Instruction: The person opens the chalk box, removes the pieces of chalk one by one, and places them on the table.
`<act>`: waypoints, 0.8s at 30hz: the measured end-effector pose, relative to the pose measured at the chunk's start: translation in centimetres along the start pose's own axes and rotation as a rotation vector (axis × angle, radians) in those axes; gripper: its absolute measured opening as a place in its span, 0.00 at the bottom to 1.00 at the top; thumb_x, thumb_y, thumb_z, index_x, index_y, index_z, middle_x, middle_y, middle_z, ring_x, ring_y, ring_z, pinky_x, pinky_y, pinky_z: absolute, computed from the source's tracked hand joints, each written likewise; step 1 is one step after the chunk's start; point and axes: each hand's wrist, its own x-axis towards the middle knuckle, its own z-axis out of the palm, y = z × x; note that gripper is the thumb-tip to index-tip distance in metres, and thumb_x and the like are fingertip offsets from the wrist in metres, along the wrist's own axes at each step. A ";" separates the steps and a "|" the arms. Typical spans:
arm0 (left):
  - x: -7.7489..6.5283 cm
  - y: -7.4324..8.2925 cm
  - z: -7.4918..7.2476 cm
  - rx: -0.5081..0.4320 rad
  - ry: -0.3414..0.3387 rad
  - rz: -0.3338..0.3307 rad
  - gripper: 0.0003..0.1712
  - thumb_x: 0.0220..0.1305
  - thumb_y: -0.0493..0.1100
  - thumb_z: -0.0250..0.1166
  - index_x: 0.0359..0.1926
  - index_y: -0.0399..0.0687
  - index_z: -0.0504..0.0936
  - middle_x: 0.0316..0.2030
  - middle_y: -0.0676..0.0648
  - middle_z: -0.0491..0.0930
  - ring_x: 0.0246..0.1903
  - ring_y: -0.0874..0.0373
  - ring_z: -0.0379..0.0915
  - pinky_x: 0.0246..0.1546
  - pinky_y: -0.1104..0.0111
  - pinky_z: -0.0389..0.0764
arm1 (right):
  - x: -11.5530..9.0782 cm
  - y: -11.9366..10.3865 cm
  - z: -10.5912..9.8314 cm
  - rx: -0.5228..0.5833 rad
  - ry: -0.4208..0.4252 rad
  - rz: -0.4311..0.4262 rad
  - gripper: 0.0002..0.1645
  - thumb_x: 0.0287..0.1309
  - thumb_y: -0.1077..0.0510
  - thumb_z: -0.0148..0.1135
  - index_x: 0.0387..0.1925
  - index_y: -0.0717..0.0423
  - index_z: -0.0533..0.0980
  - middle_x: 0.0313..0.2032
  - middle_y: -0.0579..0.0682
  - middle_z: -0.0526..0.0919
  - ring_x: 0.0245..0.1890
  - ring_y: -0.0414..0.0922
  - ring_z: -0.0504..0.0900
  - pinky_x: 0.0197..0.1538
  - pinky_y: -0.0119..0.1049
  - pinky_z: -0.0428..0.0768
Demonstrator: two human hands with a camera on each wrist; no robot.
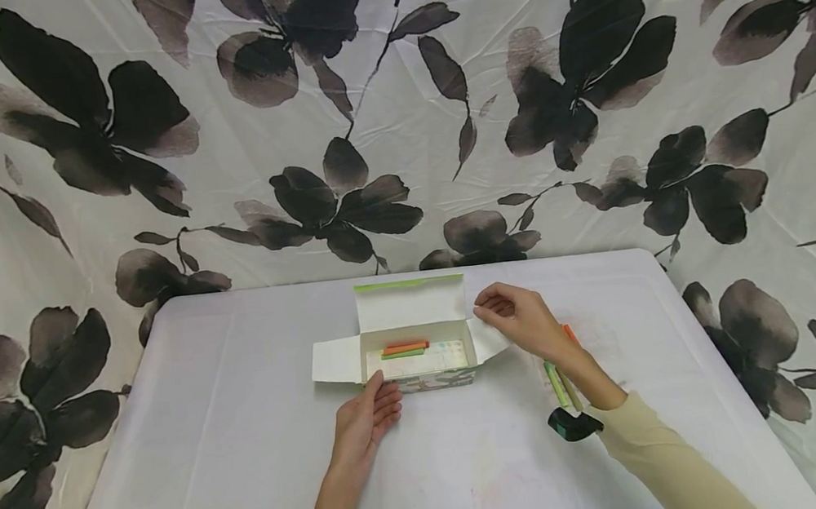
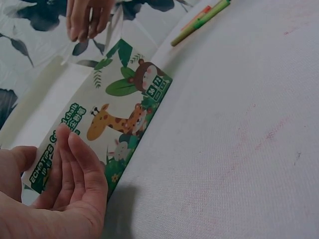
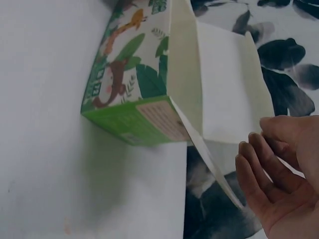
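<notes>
An open cardboard chalk box (image 1: 435, 380), printed with a giraffe and other animals, stands on the table. Inside lie an orange chalk stick (image 1: 405, 346) and a green chalk stick (image 1: 403, 354). My left hand (image 1: 365, 422) is at the front left corner, thumb by the rim and relaxed fingers in front of the printed face (image 2: 124, 114). My right hand (image 1: 521, 321) hovers by the right side flap (image 1: 487, 339) and the raised lid (image 3: 227, 84), fingers loosely bent with nothing between them.
Several green and orange chalk sticks (image 1: 557, 386) lie on the white table (image 1: 251, 466) under my right forearm. The left side flap (image 1: 337, 361) sticks outward. Behind the table hangs a floral cloth (image 1: 394, 108). Faint coloured smudges mark the tabletop.
</notes>
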 end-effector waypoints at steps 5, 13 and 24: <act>0.0 -0.1 0.1 -0.007 0.000 0.002 0.32 0.73 0.58 0.65 0.54 0.29 0.78 0.40 0.44 0.85 0.36 0.61 0.82 0.39 0.73 0.85 | 0.7 -0.3 1.5 0.013 -0.026 -0.018 0.09 0.65 0.63 0.70 0.45 0.64 0.82 0.39 0.54 0.87 0.40 0.48 0.86 0.47 0.40 0.86; 0.1 0.0 0.1 -0.002 0.014 0.005 0.32 0.72 0.58 0.65 0.53 0.29 0.79 0.38 0.45 0.85 0.36 0.60 0.82 0.39 0.73 0.85 | 1.7 -0.5 4.1 0.027 -0.107 -0.060 0.10 0.64 0.65 0.70 0.45 0.66 0.81 0.40 0.56 0.87 0.41 0.50 0.86 0.47 0.41 0.86; 0.0 0.0 0.1 0.007 0.007 0.011 0.33 0.71 0.59 0.66 0.52 0.29 0.79 0.37 0.46 0.85 0.36 0.61 0.82 0.39 0.74 0.84 | 2.3 -0.5 7.3 -0.002 -0.228 -0.183 0.10 0.62 0.70 0.68 0.45 0.68 0.81 0.42 0.63 0.87 0.42 0.53 0.87 0.49 0.42 0.86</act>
